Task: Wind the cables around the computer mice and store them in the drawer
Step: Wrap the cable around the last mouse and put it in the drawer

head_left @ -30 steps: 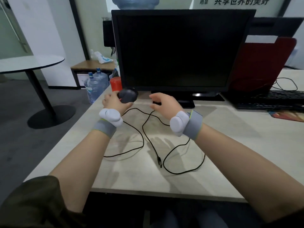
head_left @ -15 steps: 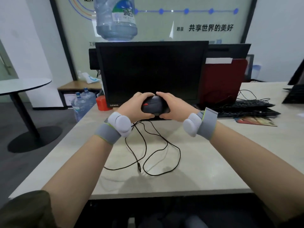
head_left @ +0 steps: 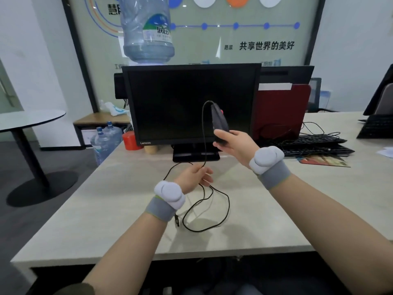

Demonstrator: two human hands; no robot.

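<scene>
From the head camera, my right hand (head_left: 235,143) is raised above the table (head_left: 106,220), fingers closed around the lower end of a black computer mouse (head_left: 219,124). The mouse stands nearly on end in front of the dark monitor (head_left: 170,99), its red scroll wheel facing right. The cable (head_left: 203,133) leaves the top of the mouse, arcs over to the left and drops straight down to my left hand (head_left: 194,177).

My left hand is lower, just above the table, pinching the cable between thumb and fingers while the other fingers stay loosely spread. Below that hand the rest of the cable lies on the table in slack loops, and its plug (head_left: 177,221) rests near my left wrist. Both wrists carry grey bands with white pads on top.

Behind the monitor a large water bottle (head_left: 147,28) stands upside down. To the right of the monitor a red folder (head_left: 280,111) stands upright, with a black keyboard (head_left: 314,143) in front of it amid tangled wires. A red cup (head_left: 130,140) sits at the monitor's left foot. I cannot see a drawer in this view.
</scene>
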